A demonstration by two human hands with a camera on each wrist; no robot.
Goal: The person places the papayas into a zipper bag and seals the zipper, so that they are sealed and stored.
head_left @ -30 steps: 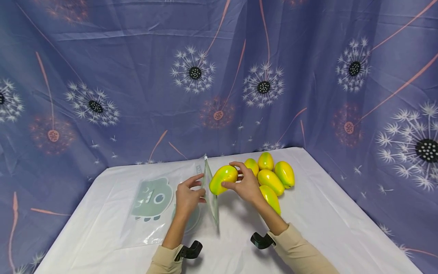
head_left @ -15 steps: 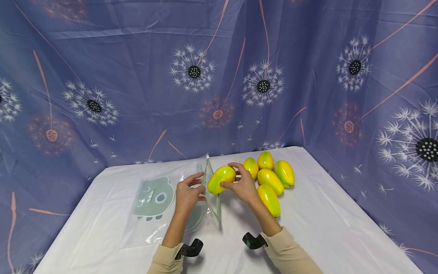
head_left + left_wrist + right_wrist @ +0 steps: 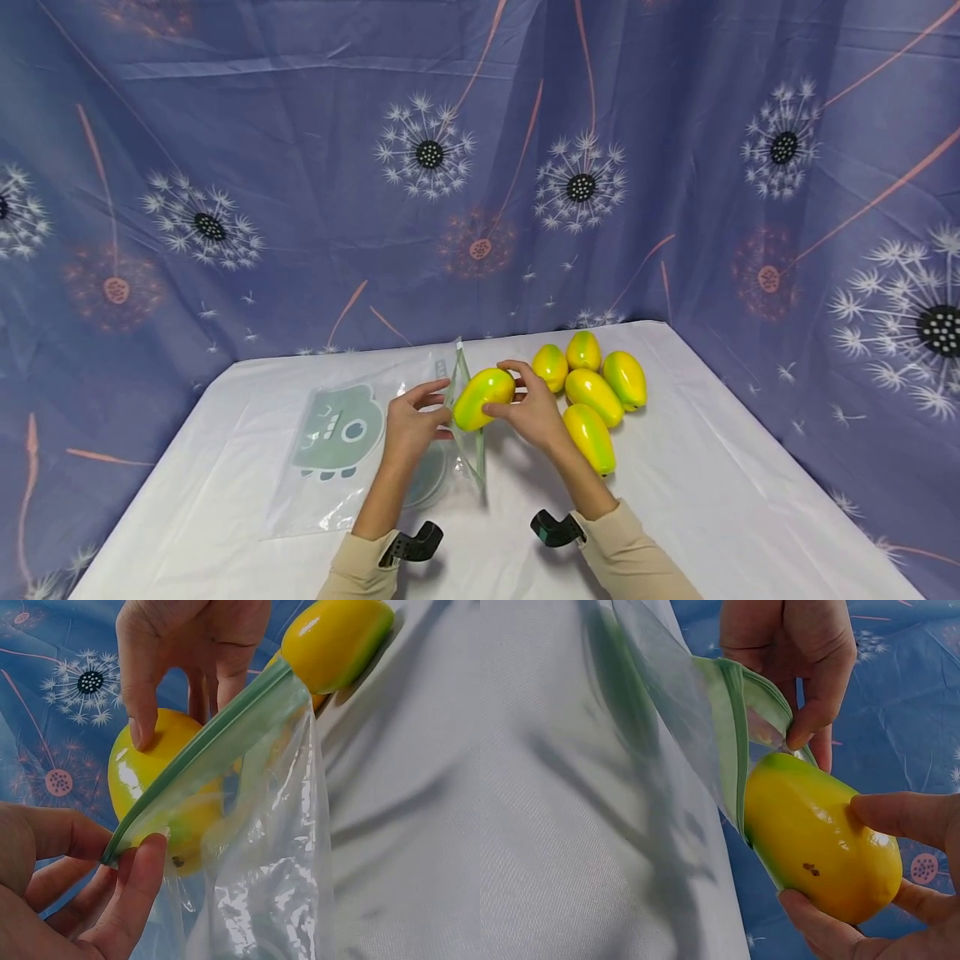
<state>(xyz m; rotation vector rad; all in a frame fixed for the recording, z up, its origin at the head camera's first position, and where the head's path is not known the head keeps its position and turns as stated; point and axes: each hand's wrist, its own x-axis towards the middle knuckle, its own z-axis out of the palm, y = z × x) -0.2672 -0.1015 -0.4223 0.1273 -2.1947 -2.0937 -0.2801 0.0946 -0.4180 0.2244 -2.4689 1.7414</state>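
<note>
My right hand (image 3: 536, 412) grips a yellow-green mango (image 3: 478, 402) between thumb and fingers, holding it above the table. Across from it, my left hand (image 3: 408, 425) pinches the green zip edge (image 3: 202, 750) of a clear zip bag (image 3: 337, 433) printed with a pale green cartoon. The bag's mouth gapes toward the mango. In the right wrist view, the mango's far end (image 3: 776, 776) is at the opening, just inside the green rim. The left wrist view shows its lower end behind the clear film.
Several more mangoes (image 3: 592, 398) lie in a cluster right of my right hand on the white-covered table (image 3: 720, 500). The bag's body lies flat to the left. A purple dandelion-print curtain (image 3: 330, 200) hangs behind and at the sides.
My right hand has brought the mango slightly left, up to the bag's mouth. The bag's opening has spread wider, while my left hand keeps its pinch.
</note>
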